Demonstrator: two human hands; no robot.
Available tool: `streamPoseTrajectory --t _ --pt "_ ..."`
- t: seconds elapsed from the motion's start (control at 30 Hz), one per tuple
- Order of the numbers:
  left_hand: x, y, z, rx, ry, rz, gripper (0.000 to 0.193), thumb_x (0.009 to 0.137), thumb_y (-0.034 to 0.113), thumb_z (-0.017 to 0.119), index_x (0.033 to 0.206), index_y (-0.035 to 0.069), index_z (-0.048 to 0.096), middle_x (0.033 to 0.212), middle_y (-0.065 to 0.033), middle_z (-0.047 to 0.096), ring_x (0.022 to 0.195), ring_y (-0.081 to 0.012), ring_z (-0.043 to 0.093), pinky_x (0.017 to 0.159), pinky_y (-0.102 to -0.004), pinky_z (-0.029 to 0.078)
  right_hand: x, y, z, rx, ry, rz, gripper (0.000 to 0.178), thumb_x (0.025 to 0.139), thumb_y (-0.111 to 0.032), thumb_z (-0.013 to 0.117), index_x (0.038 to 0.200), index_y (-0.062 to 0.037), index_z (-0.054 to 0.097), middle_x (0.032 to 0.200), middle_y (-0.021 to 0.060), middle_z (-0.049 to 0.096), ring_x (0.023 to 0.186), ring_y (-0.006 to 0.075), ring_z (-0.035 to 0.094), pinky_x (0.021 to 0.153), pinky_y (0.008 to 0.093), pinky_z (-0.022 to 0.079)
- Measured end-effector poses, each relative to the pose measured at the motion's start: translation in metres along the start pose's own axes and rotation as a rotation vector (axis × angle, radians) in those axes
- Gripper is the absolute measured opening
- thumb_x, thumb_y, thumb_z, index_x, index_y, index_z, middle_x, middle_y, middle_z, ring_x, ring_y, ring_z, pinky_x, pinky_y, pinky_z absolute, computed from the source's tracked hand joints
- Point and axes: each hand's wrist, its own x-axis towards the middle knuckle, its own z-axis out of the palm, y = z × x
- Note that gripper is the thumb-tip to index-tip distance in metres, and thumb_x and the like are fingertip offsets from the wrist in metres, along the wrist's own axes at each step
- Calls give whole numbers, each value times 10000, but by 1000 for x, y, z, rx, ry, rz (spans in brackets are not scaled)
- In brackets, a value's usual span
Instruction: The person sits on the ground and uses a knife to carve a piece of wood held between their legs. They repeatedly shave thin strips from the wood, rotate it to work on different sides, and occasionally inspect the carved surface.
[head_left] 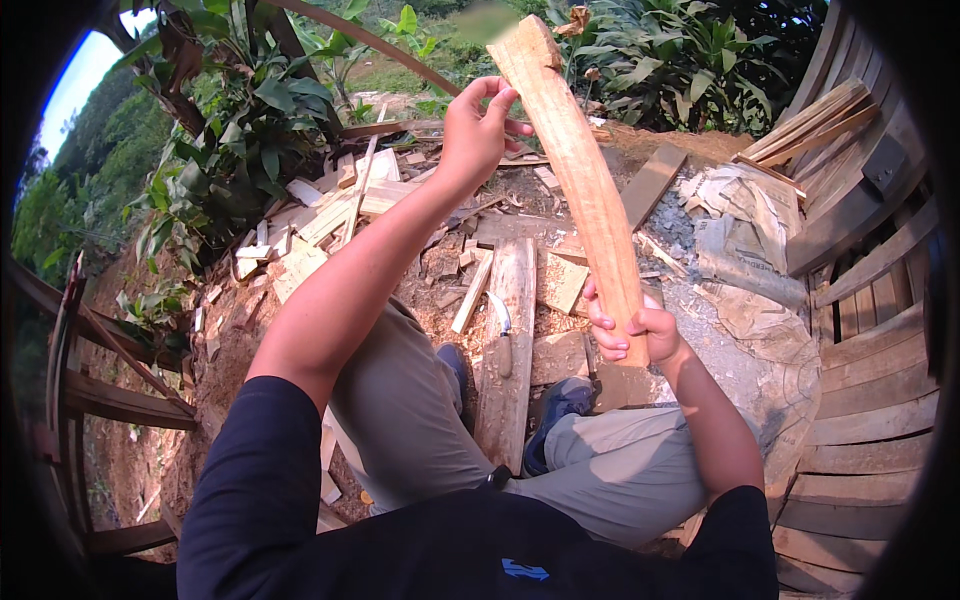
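Note:
A long, slightly curved piece of light wood [590, 180], with a notch near its squared top end, is held up in front of me at a slant. My right hand [632, 325] is closed round its lower end, thumb across the face. Beside the upper part, my left hand [485, 125] has thumb and index finger brought together in a pinch by the wood's left edge. What that pinch holds, if anything, is too small to make out. On a plank [510, 400] between my feet lies a knife [503, 330] with a curved blade and wooden handle.
Wood offcuts [370, 195] and shavings cover the ground ahead. A dark board [653, 185] and crumpled sacks [745, 235] lie to the right, below a slatted wooden wall [870, 400]. Wooden rails [125, 400] stand at left; leafy plants [670, 60] grow behind.

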Motion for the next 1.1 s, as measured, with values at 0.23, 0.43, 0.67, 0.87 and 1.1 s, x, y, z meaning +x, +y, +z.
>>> streamPoseTrajectory --t 0.23,0.43,0.67,0.87,1.1 --pt "4 6 -11 -73 -32 -45 208 1100 184 480 1151 -8 543 1080 -121 701 736 -169 745 526 -253 582 -11 -3 -6 284 -121 54 711 676 -103 573 1356 2 395 888 86 432 554 139 429 476 294 362" --pt "-2 5 -16 12 -117 -101 342 1013 177 663 1277 -9 552 1205 -133 718 797 -159 745 603 -278 614 -9 -5 -6 264 -57 60 698 667 -102 609 1317 -32 366 869 74 420 534 127 404 461 292 335" --pt "-3 2 -10 77 -40 -82 245 966 168 732 1117 -17 677 1044 -127 756 718 -156 747 544 -249 579 -7 -6 -5 224 -77 64 680 692 -94 609 1324 -33 369 884 75 427 543 128 422 468 291 347" --pt "-4 -3 -11 156 -53 -31 244 1003 231 690 1112 15 658 1032 -77 701 762 -159 751 560 -257 564 -7 -5 1 117 -34 51 681 692 -80 600 1331 -34 369 888 80 429 546 122 426 479 291 374" --pt "-8 -5 -2 157 -64 11 196 1069 210 560 1085 14 563 988 -76 668 727 -142 733 493 -263 548 -7 1 3 27 -55 29 701 688 -36 513 1377 -32 384 924 85 441 580 131 447 531 304 423"
